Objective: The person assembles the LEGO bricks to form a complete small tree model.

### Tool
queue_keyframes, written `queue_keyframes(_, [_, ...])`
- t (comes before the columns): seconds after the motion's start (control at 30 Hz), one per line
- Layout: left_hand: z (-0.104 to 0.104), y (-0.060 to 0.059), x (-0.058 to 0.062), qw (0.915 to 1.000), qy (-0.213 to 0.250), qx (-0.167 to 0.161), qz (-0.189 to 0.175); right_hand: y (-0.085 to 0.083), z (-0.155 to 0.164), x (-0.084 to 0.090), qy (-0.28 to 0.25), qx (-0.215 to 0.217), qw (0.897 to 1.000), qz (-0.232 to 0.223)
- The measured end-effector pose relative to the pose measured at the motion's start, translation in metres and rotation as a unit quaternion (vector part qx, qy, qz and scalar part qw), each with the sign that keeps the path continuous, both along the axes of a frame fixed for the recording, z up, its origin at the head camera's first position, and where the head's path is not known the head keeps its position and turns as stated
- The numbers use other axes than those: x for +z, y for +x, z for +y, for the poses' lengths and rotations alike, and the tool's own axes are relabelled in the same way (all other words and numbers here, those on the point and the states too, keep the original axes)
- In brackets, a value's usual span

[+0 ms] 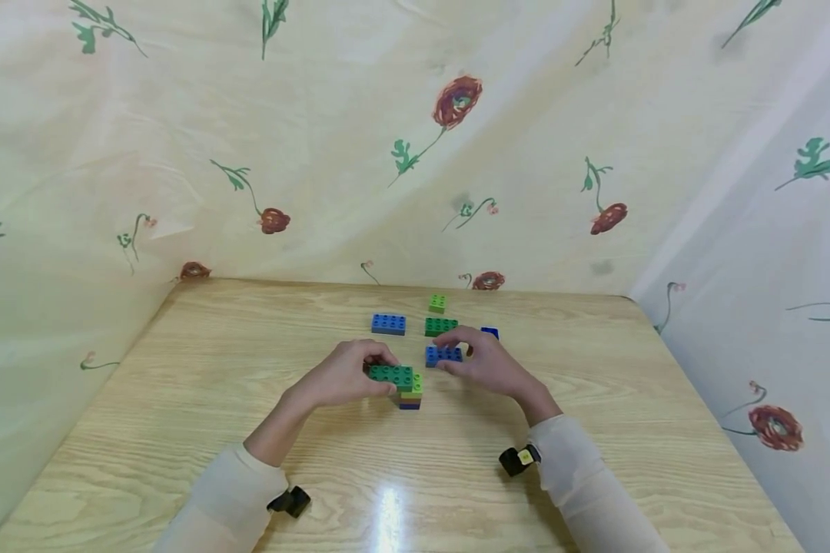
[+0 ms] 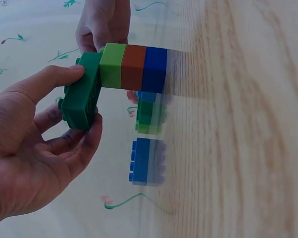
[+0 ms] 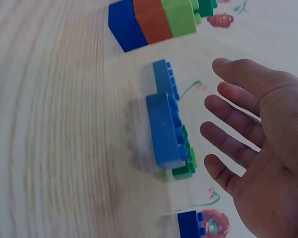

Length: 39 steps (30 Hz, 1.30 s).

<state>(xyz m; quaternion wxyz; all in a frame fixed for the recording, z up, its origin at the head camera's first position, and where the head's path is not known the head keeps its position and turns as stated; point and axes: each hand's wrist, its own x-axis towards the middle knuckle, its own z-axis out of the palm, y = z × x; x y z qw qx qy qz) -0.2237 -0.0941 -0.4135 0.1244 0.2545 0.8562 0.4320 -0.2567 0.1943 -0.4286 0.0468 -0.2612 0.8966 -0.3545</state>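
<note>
A green brick [image 1: 390,375], pinched at the right side of the left hand [image 1: 349,376], lies over the top of the near stack [image 1: 411,398]; whether they join is unclear. The right hand [image 1: 487,366], fingers loosely spread, partly hides a blue brick [image 1: 444,355] and, farther right, a dark blue brick [image 1: 489,332].

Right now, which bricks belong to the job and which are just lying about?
In the job:
green brick in left hand
lime-orange-blue stack
probably blue brick near right hand

Seemingly lying about:
leftmost blue brick
loose green brick
small lime brick
small dark-blue brick
</note>
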Motion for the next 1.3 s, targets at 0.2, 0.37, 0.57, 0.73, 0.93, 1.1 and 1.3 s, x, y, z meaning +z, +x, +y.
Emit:
queue_keyframes(0.2, [0.000, 0.000, -0.001, 1.0000, 0.003, -0.001, -0.003, -0.009, 0.005, -0.006, 0.008, -0.017, 1.000, -0.006])
queue_keyframes(0.37, [-0.001, 0.000, -0.002, 1.0000, 0.001, 0.002, -0.003, -0.015, 0.007, -0.011, -0.004, -0.029, 0.999, -0.024])
queue_keyframes(0.57, [0.000, 0.001, -0.003, 1.0000, 0.000, 0.003, -0.007, -0.022, 0.011, -0.026, 0.012, -0.045, 0.997, -0.062])
queue_keyframes(0.73, [-0.001, 0.001, -0.003, 1.0000, -0.001, 0.002, -0.007, -0.025, 0.012, -0.034, 0.024, -0.052, 0.996, -0.073])
queue_keyframes(0.93, [-0.001, 0.000, -0.002, 1.0000, -0.002, 0.003, -0.004, -0.025, 0.011, -0.034, 0.035, -0.055, 0.996, -0.068])
queue_keyframes(1.1, [0.000, 0.000, -0.002, 1.0000, -0.003, 0.003, -0.004, -0.023, 0.010, -0.033, 0.035, -0.057, 0.995, -0.069])
queue_keyframes(1.3, [0.000, 0.000, -0.002, 1.0000, -0.003, 0.004, -0.007, -0.020, 0.009, -0.033, 0.036, -0.057, 0.996, -0.063])
